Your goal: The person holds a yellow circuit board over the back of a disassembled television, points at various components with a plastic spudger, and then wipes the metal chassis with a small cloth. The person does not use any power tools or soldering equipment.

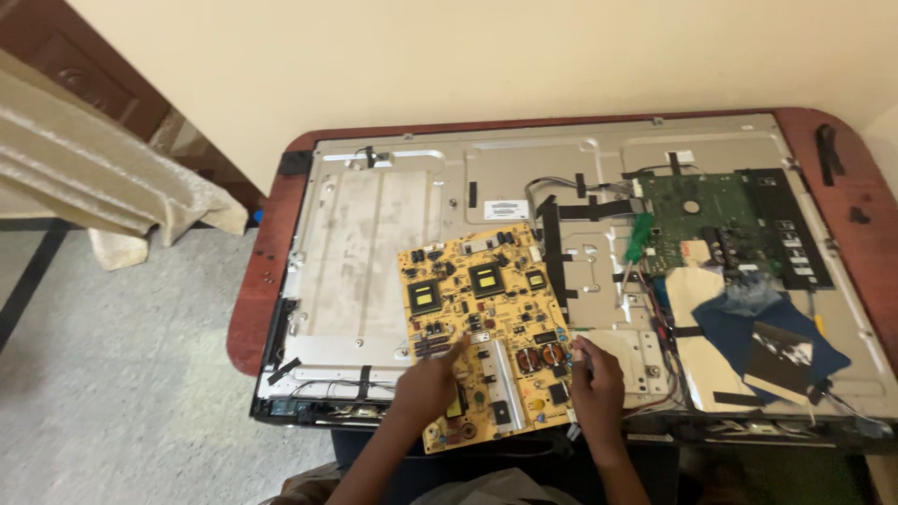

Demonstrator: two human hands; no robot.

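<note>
The left hand (426, 383) hides part of the yellow circuit board (486, 309).

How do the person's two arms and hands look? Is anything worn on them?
Both forearms come up from the bottom edge and are bare: no sleeves, gloves or watch show. The left hand and the right hand carry no ring or band that I can make out. Light cloth shows just below the arms; whether it is a garment cannot be told.

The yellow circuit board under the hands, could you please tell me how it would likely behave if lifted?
The yellow circuit board is a flat plate, so it probably stays stiff. Its transformers and heat sink suggest uneven weight. It lies loose on the metal panel between left hand and right hand, so a push may slide it.
</note>
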